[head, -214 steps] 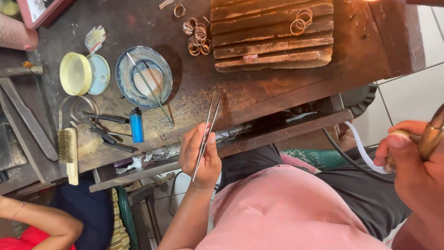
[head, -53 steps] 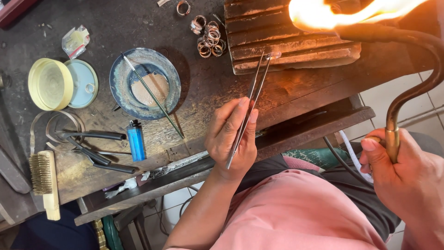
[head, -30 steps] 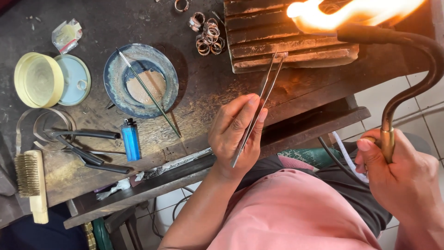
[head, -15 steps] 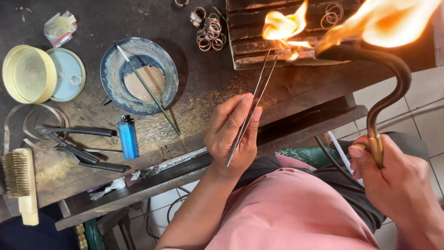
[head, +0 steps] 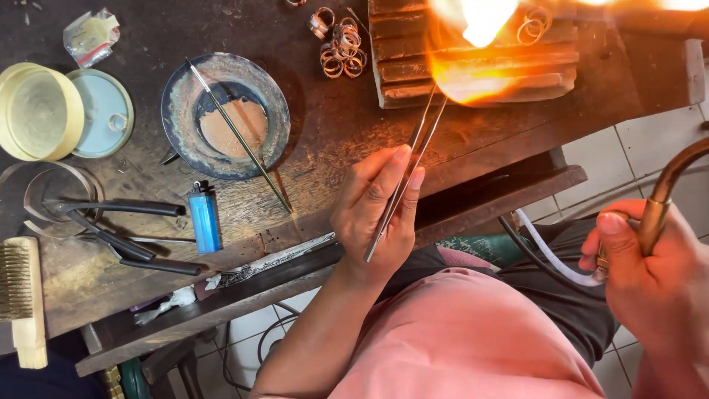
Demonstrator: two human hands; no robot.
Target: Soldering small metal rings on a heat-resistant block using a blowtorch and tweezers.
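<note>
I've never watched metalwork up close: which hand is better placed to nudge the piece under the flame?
The left hand, probably: its tweezers already reach the ridged block at the flame. The right hand is off the bench, holding the torch pipe.

A jeweller's workshop is being shown: rings (head: 341, 53) are lying at top centre on a scorched wooden bench (head: 310, 185), a flame (head: 473, 44) is being played over a charred block (head: 473, 70), pliers (head: 118, 229) at left.

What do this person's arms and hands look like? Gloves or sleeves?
Both are bare: no gloves on the left hand or right hand, and no rings, watch or sleeves show. The left forearm is uncovered. A pink top covers the torso.
</note>
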